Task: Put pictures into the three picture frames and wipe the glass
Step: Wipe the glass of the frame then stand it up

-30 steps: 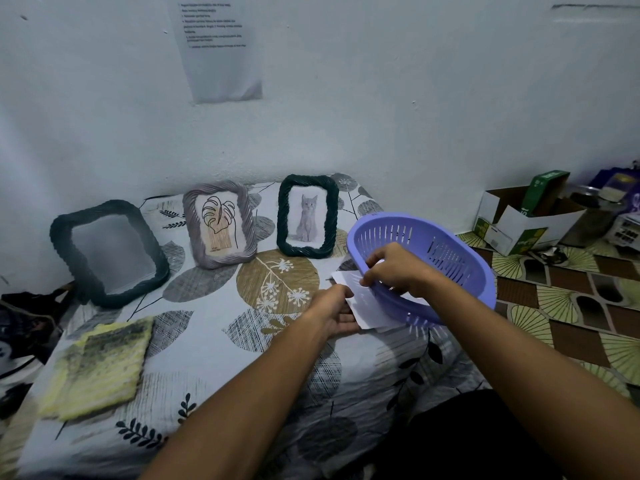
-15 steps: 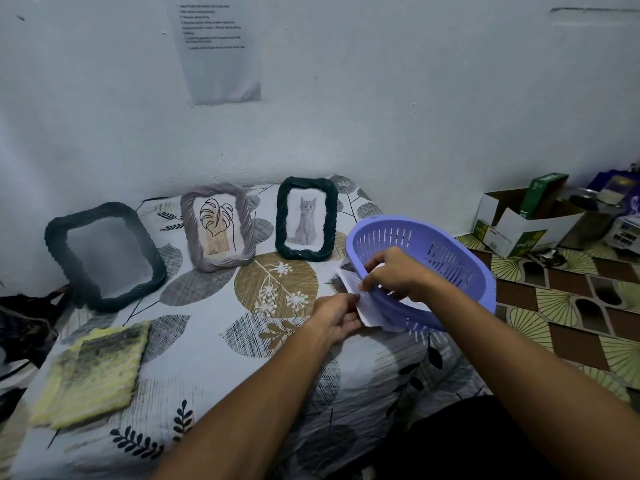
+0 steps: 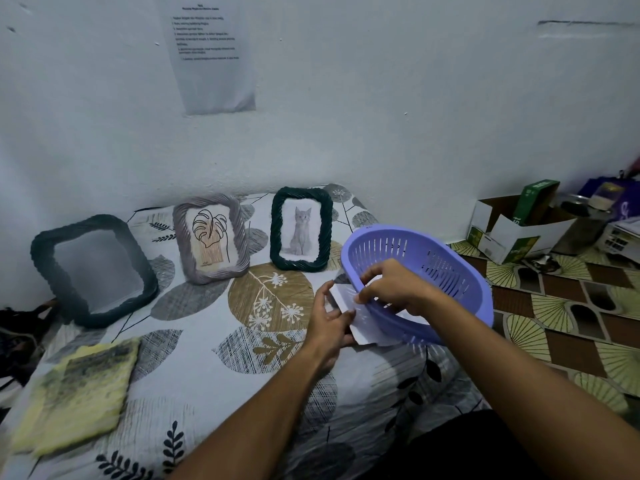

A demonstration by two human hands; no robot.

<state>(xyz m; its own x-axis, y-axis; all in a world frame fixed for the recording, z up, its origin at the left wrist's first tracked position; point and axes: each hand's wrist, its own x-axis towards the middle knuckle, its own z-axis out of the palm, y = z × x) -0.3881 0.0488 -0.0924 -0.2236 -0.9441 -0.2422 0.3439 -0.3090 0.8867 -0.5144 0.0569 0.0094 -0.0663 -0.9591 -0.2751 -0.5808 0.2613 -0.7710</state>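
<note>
On the leaf-print bedsheet (image 3: 194,344), both hands (image 3: 329,323) pinch a white sheet (image 3: 343,299) half hidden behind the purple basket (image 3: 460,313).

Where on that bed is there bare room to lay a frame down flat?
The widest bare stretch lies between the yellow cloth, the row of frames and the left hand. It is crowded at the right, where both hands hold paper at the purple basket.
</note>
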